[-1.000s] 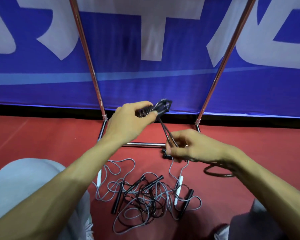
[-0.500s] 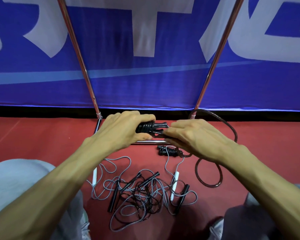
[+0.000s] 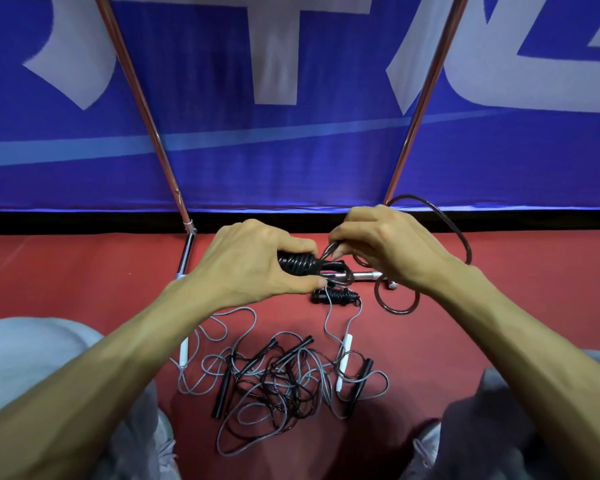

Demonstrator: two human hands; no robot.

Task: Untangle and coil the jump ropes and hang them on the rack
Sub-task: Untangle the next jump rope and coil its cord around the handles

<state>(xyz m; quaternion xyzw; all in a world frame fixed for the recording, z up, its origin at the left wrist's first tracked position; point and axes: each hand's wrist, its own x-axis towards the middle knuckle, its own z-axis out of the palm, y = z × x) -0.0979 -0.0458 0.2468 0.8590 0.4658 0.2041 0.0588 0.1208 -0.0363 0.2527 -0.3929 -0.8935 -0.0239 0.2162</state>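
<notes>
The left hand [image 3: 253, 261] curls round a black jump rope [image 3: 298, 263] wound into a bundle, which its fingers mostly hide. Just beside it, the right hand [image 3: 385, 247] pinches that rope's cord [image 3: 469, 252], which loops out past the wrist. Below both hands lies a tangled rope pile [image 3: 278, 379].

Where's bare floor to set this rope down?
Bare red floor left of the rack's left foot, and right of the black jump rope loop. Crowded: tangled ropes between the knees, coiled bundle by the rack's base bar.
</notes>
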